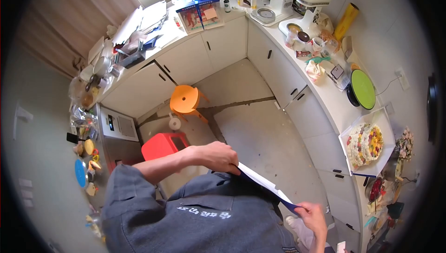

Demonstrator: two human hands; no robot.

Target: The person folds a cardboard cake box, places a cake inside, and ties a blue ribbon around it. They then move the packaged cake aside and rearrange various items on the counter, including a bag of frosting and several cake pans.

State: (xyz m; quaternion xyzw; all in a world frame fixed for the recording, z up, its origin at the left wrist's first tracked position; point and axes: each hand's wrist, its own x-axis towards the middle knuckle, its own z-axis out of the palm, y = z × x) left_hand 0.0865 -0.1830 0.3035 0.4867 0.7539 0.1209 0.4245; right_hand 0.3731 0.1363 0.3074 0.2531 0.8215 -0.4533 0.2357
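Cluttered white counters point(335, 107) around grey floor point(260, 130); hands, left point(216, 156) and right point(313, 217), gripping blue-edged white panel point(262, 182).

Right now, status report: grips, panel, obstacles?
Left grip, right grip: closed on opposite ends of white-and-blue panel. Panel slanting. Nothing visibly blocking it.

left grip point(218, 156), right grip point(312, 217), curled

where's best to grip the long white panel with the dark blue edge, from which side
The panel is probably best pinched near both ends, from the outer sides, as the left hand and right hand hold it; it looks long and thin, so spread grips should steady it.
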